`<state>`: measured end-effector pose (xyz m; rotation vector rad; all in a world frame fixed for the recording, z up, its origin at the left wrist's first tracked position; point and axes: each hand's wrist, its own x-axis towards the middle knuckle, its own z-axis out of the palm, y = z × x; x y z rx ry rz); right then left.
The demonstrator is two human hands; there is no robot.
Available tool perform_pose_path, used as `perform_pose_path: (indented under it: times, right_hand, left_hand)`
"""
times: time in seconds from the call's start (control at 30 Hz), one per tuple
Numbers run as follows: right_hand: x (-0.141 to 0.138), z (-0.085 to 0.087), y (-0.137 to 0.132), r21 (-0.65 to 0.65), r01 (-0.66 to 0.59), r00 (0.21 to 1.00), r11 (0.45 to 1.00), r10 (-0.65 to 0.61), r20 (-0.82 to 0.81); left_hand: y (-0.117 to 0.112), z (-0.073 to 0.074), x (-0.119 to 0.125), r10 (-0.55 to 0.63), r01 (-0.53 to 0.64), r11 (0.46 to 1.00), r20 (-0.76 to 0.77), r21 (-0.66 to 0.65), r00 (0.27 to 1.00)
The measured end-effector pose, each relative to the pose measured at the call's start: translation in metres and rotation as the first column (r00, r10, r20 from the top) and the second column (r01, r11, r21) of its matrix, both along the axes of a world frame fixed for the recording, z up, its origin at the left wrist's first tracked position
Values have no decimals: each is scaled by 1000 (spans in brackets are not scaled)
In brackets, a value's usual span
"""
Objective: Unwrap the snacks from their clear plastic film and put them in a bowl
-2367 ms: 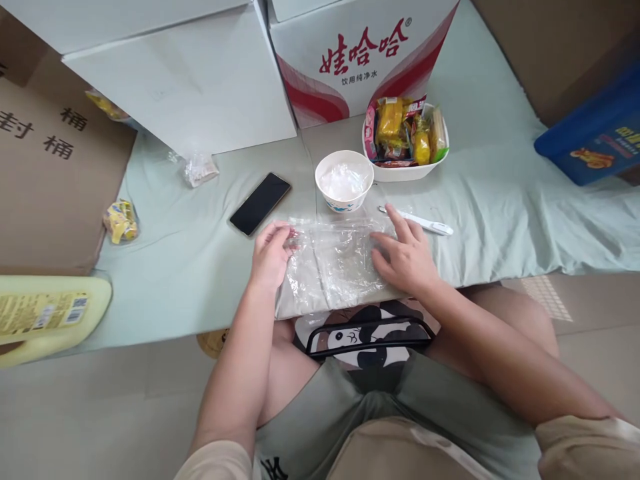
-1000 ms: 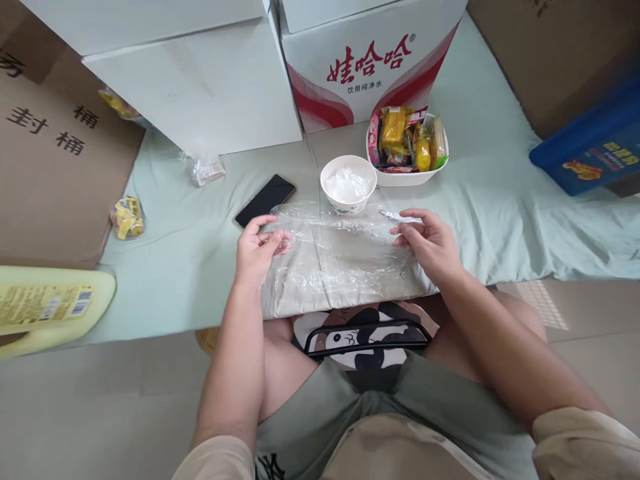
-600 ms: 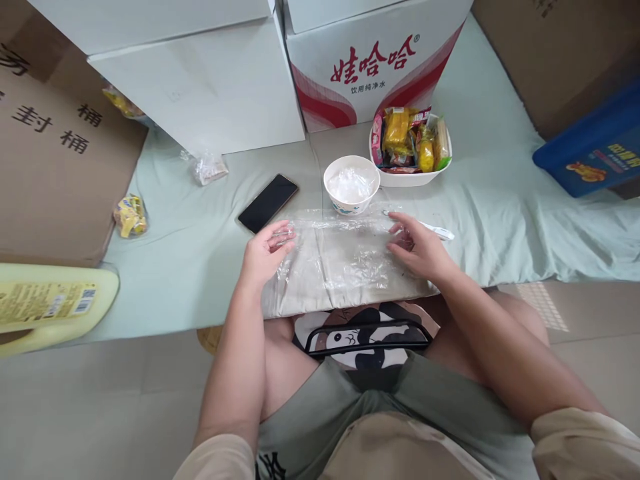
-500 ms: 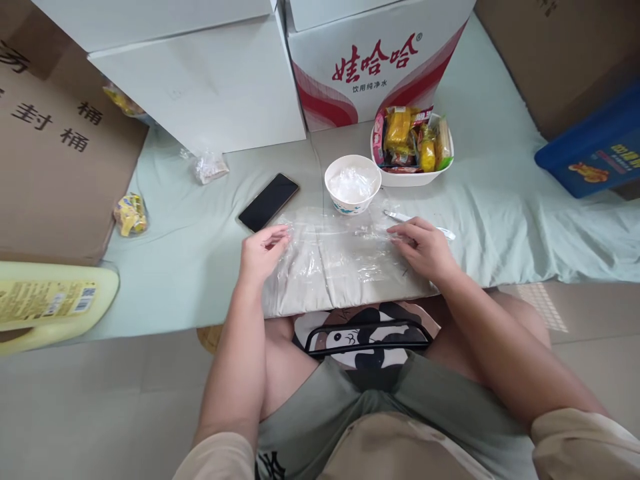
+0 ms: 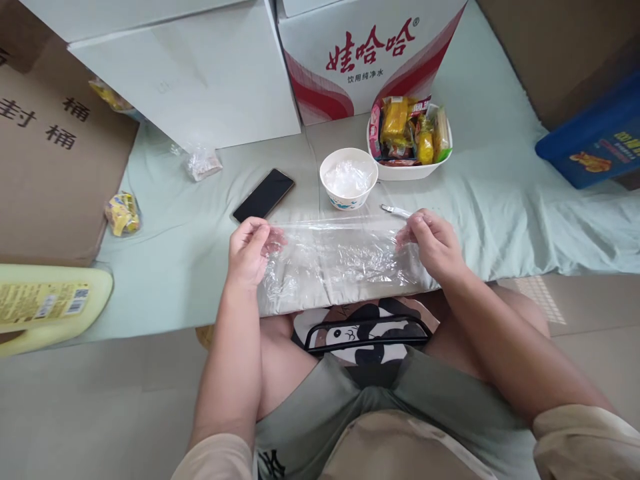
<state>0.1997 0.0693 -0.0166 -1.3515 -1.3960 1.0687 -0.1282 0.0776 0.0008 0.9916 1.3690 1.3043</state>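
A clear sheet of plastic film (image 5: 340, 257) is stretched between my two hands over the front of the cloth-covered surface. My left hand (image 5: 253, 250) pinches its upper left corner, thumb on top and the fingers seen through the film. At the opposite corner, my right hand (image 5: 433, 240) grips it the same way. Just beyond the film stands a white paper bowl (image 5: 349, 190) with crumpled clear plastic inside. A white-handled utility knife (image 5: 395, 211) lies by my right hand, its handle partly hidden. Near my left hand rests a black phone (image 5: 265, 195).
A white tub (image 5: 410, 172) of wrapped snacks stands behind the bowl, before a white carton (image 5: 320, 73). Small wrapped packets (image 5: 123, 213) lie at left. A yellow jug (image 5: 55, 300) and a blue container (image 5: 593, 140) flank the surface. A panda-print item (image 5: 367, 333) sits between the legs.
Both hands have closed on the film and moved apart, left hand leftward and right hand rightward. The film's far edge is now pulled straight. The view has shifted slightly.
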Motion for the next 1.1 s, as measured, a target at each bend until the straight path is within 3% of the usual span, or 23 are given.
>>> perform_pose_path:
  times: [0.1, 0.2, 0.4, 0.5, 0.63, 0.77, 0.83, 0.93, 1.0, 1.1]
  right_hand:
    - [-2, -3, 0, -156, -89, 984, 984, 62, -166]
    - [-2, -4, 1, -220, -182, 966, 959, 133, -221]
    - [-1, -2, 2, -191, -53, 983, 980, 17, -183]
    - [-1, -1, 0, -162, -19, 988, 987, -6, -153]
    - [9, -2, 1, -75, 75, 985, 994, -85, -151]
    - [24, -3, 12, -48, 160, 965, 986, -166, -202]
    - [26, -4, 16, -97, 78, 957, 992, -102, -272]
    - [13, -4, 14, -149, -182, 926, 972, 119, -357]
    - [-2, -4, 7, -171, -381, 885, 909, 306, -351]
    - [-22, -2, -5, -228, -599, 800, 768, 557, -224]
  left_hand:
    - [2, -1, 3, -2, -2, 987, -23, -162, 1000]
    - [5, -1, 2, -6, 2, 972, -15, -234, 1000]
    - [3, 0, 0, -203, 195, 920, 11, -341, 979]
    - [4, 0, 1, -138, 120, 932, -28, -341, 990]
    - [7, 0, -2, -45, 57, 945, 44, -323, 998]
    - [7, 1, -4, -221, 258, 890, 140, -375, 965]
    - [7, 1, 0, -347, 389, 831, 177, -397, 921]
    - [6, 0, 13, -472, 515, 754, 208, -409, 857]
    - [7, -1, 23, -519, 561, 724, 218, -402, 826]
    - [8, -3, 34, -570, 614, 691, 235, -383, 788]
